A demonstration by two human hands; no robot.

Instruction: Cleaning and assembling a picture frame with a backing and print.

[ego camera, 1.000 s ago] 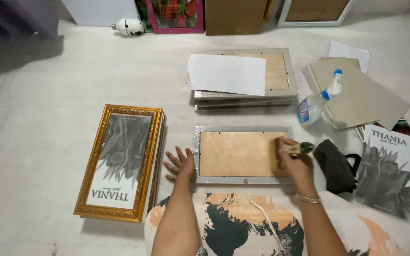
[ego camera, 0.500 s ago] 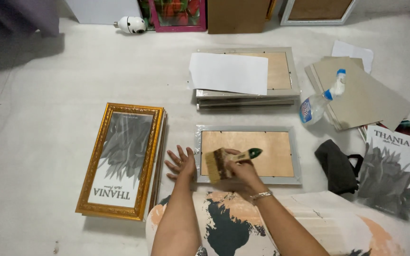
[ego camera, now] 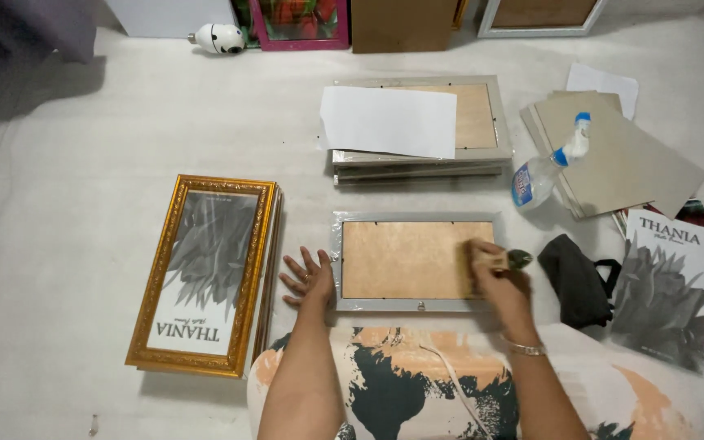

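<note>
We are kneeling on the pale floor [ego camera: 83, 122] with a silver picture frame [ego camera: 415, 261] lying face down straight ahead of us, its brown backing board up. Our left hand [ego camera: 310, 277] is resting at the frame's nine o'clock edge, fingers released and spread flat, bracing it. Our right hand [ego camera: 495, 273] is sitting at the three o'clock edge, fingers clenched around a small tan block with a dark green tip [ego camera: 508, 259]; what it is exactly we cannot tell.

The frame is looking stiff and fairly light, though any glass underneath would be fragile, so we judge the long rails the safest hold, not the thin backing.

At nine o'clock a gold ornate frame [ego camera: 205, 273] is lying near; at twelve, a stack of frames [ego camera: 417, 159] under a white sheet [ego camera: 389, 121]; at one to two, a spray bottle [ego camera: 543, 173]; at three, a black cloth [ego camera: 576, 277] just beside our right hand. Open floor is lying mostly far left.
</note>
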